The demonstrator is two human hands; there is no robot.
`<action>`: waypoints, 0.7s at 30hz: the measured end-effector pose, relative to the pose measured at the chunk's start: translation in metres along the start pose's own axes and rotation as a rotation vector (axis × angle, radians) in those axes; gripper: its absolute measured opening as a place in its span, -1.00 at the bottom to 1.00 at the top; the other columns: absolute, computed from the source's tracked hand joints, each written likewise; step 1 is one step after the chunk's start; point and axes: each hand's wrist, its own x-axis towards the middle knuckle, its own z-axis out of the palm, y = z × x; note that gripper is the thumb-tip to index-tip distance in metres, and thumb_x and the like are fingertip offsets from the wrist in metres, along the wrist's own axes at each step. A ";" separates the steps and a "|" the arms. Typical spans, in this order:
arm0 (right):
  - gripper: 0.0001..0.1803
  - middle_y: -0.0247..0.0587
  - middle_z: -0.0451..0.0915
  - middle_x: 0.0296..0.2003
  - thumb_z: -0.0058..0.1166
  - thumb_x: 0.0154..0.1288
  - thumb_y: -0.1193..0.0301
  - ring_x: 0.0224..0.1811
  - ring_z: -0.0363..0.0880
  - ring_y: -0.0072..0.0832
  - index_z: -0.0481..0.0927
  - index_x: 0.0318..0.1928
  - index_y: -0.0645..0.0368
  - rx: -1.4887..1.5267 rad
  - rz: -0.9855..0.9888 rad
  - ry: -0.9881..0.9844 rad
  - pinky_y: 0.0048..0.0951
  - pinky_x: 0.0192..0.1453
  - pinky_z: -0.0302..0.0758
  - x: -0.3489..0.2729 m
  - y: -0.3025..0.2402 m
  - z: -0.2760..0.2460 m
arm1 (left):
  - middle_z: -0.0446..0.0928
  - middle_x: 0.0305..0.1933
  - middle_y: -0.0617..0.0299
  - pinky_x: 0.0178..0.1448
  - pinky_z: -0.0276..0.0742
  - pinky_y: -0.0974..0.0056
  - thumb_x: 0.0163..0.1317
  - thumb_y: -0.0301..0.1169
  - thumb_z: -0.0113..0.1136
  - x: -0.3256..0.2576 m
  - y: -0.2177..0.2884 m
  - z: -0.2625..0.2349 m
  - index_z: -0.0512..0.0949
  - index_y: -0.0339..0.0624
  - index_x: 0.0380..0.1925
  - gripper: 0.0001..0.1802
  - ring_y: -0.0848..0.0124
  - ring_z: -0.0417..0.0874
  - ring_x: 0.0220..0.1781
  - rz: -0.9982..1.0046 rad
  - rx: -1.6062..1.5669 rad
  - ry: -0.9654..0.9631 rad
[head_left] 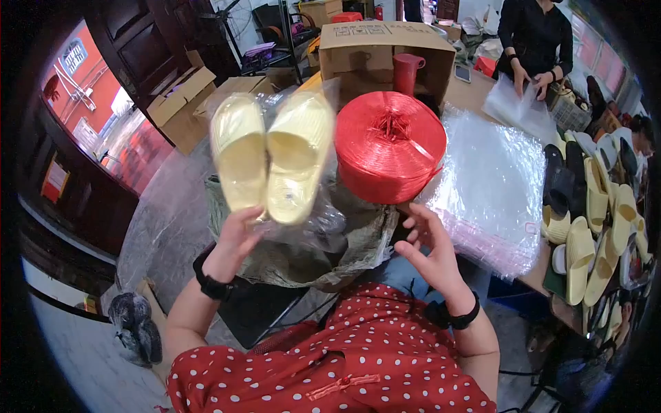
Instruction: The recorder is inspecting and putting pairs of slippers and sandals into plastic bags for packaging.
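The left hand is grasping, at the heel end, a pair of pale yellow slippers in a clear plastic bag, and this pair is held in the air above the front part of a greenish sack, with the toes pointing away from the person. The right hand is released, with its fingers spread and bent, and it is near the crumpled rim of the sack. On the left side there is wide room over the grey marbled floor, until the cardboard cartons and the dark door. On the right side the room is narrower: the red twine roll is just beside the slippers, and the stack of clear bags reaches to the near edge of the table. More slippers are crowded along the right side, and a co-worker handles clear plastic beyond the stack. About writing, the big cardboard box, with a red mug at its opening, has dark printing and symbols on its top flap. The stack has a small pinkish mark near its right edge, too small to read.
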 end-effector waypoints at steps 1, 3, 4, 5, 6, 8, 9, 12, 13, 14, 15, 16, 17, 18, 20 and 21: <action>-0.29 -0.35 0.46 -0.08 0.36 0.19 0.48 -0.21 0.41 -0.68 0.32 0.32 0.15 0.044 0.068 0.036 -0.64 -0.21 0.41 -0.005 0.005 -0.002 | 0.28 0.36 -0.05 0.42 0.36 -0.04 0.40 -0.31 0.16 0.001 -0.007 -0.004 0.17 -0.15 0.37 -0.38 0.00 0.41 0.34 -0.234 -0.372 0.278; -0.49 -0.42 0.50 -0.15 0.30 0.22 0.53 -0.30 0.40 -0.76 0.47 0.18 0.18 0.075 0.149 0.100 -0.69 -0.24 0.38 -0.011 0.013 -0.019 | 0.38 0.29 -0.10 0.35 0.47 -0.04 0.37 -0.22 0.20 0.005 -0.016 0.012 0.23 -0.30 0.31 -0.36 -0.05 0.50 0.25 -0.469 -0.759 0.555; -0.50 -0.42 0.51 -0.14 0.29 0.23 0.52 -0.29 0.40 -0.75 0.48 0.18 0.18 0.076 0.166 0.123 -0.69 -0.23 0.38 -0.017 0.016 -0.023 | 0.35 0.29 -0.19 0.37 0.45 -0.04 0.37 -0.17 0.20 0.006 -0.009 0.027 0.14 -0.38 0.34 -0.27 -0.08 0.49 0.25 -0.508 -0.810 0.521; -0.52 -0.41 0.51 -0.13 0.29 0.24 0.51 -0.28 0.41 -0.75 0.49 0.17 0.19 0.076 0.183 0.147 -0.68 -0.22 0.38 -0.023 0.020 -0.028 | 0.32 0.30 -0.28 0.39 0.43 -0.04 0.37 -0.13 0.20 0.007 -0.004 0.036 0.05 -0.47 0.37 -0.17 -0.11 0.48 0.26 -0.547 -0.860 0.485; -0.52 -0.41 0.51 -0.13 0.29 0.24 0.51 -0.28 0.41 -0.75 0.49 0.17 0.19 0.082 0.175 0.141 -0.68 -0.22 0.38 -0.028 0.023 -0.033 | 0.25 0.30 -0.44 0.44 0.37 -0.08 0.37 -0.05 0.19 0.007 -0.019 0.023 -0.19 -0.54 0.42 0.02 -0.17 0.42 0.31 -0.720 -1.075 0.408; -0.55 -0.39 0.54 -0.13 0.28 0.25 0.49 -0.25 0.44 -0.73 0.51 0.15 0.18 0.040 0.220 0.240 -0.66 -0.16 0.41 -0.041 0.033 -0.052 | 0.16 0.33 -0.55 0.49 0.29 -0.08 0.35 -0.02 0.20 0.024 0.000 0.048 -0.39 -0.52 0.43 0.14 -0.19 0.33 0.39 -0.783 -1.093 0.306; -0.61 -0.39 0.56 -0.13 0.25 0.27 0.52 -0.20 0.47 -0.70 0.53 0.11 0.19 0.032 0.216 0.270 -0.63 -0.09 0.43 -0.045 0.032 -0.059 | 0.16 0.35 -0.53 0.49 0.30 -0.03 0.35 -0.03 0.21 0.036 0.011 0.062 -0.40 -0.50 0.43 0.15 -0.16 0.35 0.39 -0.850 -1.078 0.327; -0.69 -0.39 0.58 -0.17 0.19 0.31 0.57 -0.16 0.50 -0.69 0.55 0.06 0.21 0.052 0.213 0.375 -0.62 -0.03 0.44 -0.069 0.034 -0.080 | 0.29 0.35 -0.30 0.42 0.38 0.10 0.34 -0.10 0.25 0.039 0.031 0.081 -0.13 -0.42 0.47 0.00 0.05 0.43 0.35 -0.770 -0.839 0.165; -0.72 -0.40 0.58 -0.17 0.17 0.32 0.58 -0.15 0.50 -0.69 0.55 0.04 0.21 0.064 0.227 0.409 -0.62 -0.02 0.44 -0.075 0.027 -0.082 | 0.29 0.35 -0.30 0.42 0.38 0.10 0.34 -0.10 0.25 0.034 0.033 0.083 -0.13 -0.42 0.47 0.00 0.05 0.43 0.35 -0.774 -0.837 0.179; -0.74 -0.44 0.56 -0.22 0.17 0.32 0.57 -0.18 0.49 -0.70 0.57 0.01 0.21 0.029 0.249 0.413 -0.64 -0.05 0.43 -0.078 0.028 -0.084 | 0.37 0.31 -0.16 0.37 0.40 0.14 0.34 -0.15 0.26 0.026 0.035 0.083 0.05 -0.37 0.42 -0.14 0.16 0.45 0.31 -0.634 -0.454 0.130; -0.74 -0.44 0.56 -0.22 0.17 0.32 0.57 -0.18 0.49 -0.70 0.57 0.01 0.21 0.037 0.251 0.404 -0.64 -0.05 0.43 -0.079 0.030 -0.082 | 0.44 0.27 -0.02 0.32 0.43 0.19 0.33 -0.20 0.26 0.022 0.037 0.084 0.23 -0.32 0.38 -0.27 0.27 0.48 0.28 -0.485 -0.073 0.071; -0.75 -0.46 0.55 -0.24 0.18 0.32 0.57 -0.20 0.49 -0.71 0.57 0.00 0.20 0.024 0.225 0.352 -0.64 -0.07 0.42 -0.078 0.032 -0.078 | 0.51 0.19 0.15 0.25 0.43 0.25 0.33 -0.26 0.25 0.016 0.032 0.078 0.41 -0.32 0.24 -0.44 0.38 0.48 0.21 -0.282 0.233 0.161; -0.76 -0.48 0.54 -0.26 0.18 0.32 0.56 -0.22 0.48 -0.71 0.57 -0.01 0.20 0.012 0.198 0.296 -0.65 -0.09 0.41 -0.076 0.034 -0.073 | 0.51 0.17 0.15 0.23 0.43 0.30 0.33 -0.28 0.24 0.007 0.024 0.069 0.42 -0.31 0.22 -0.47 0.39 0.49 0.17 -0.162 0.380 0.345; -0.78 -0.50 0.52 -0.30 0.19 0.30 0.54 -0.26 0.46 -0.73 0.59 -0.04 0.19 0.014 0.205 0.244 -0.65 -0.16 0.41 -0.070 0.027 -0.061 | 0.51 0.12 0.15 0.21 0.42 0.30 0.33 -0.29 0.24 0.000 0.009 0.053 0.44 -0.29 0.18 -0.51 0.39 0.49 0.15 -0.112 0.439 0.513; -0.81 -0.43 0.56 -0.30 0.22 0.28 0.52 -0.28 0.50 -0.68 0.62 -0.09 0.17 -0.059 0.202 0.038 -0.60 -0.25 0.43 -0.054 0.024 -0.035 | 0.51 -0.05 0.17 0.04 0.47 0.30 0.34 -0.28 0.20 -0.031 -0.028 0.011 0.50 -0.24 0.05 -0.64 0.40 0.52 0.00 -0.116 0.454 0.882; -0.80 -0.37 0.58 -0.30 0.23 0.26 0.50 -0.29 0.53 -0.62 0.63 -0.10 0.17 -0.083 0.128 -0.082 -0.57 -0.28 0.44 -0.040 0.020 -0.019 | 0.51 -0.17 0.18 -0.11 0.51 0.29 0.36 -0.27 0.17 -0.063 -0.056 -0.008 0.53 -0.21 -0.06 -0.72 0.39 0.55 -0.14 -0.169 0.396 1.079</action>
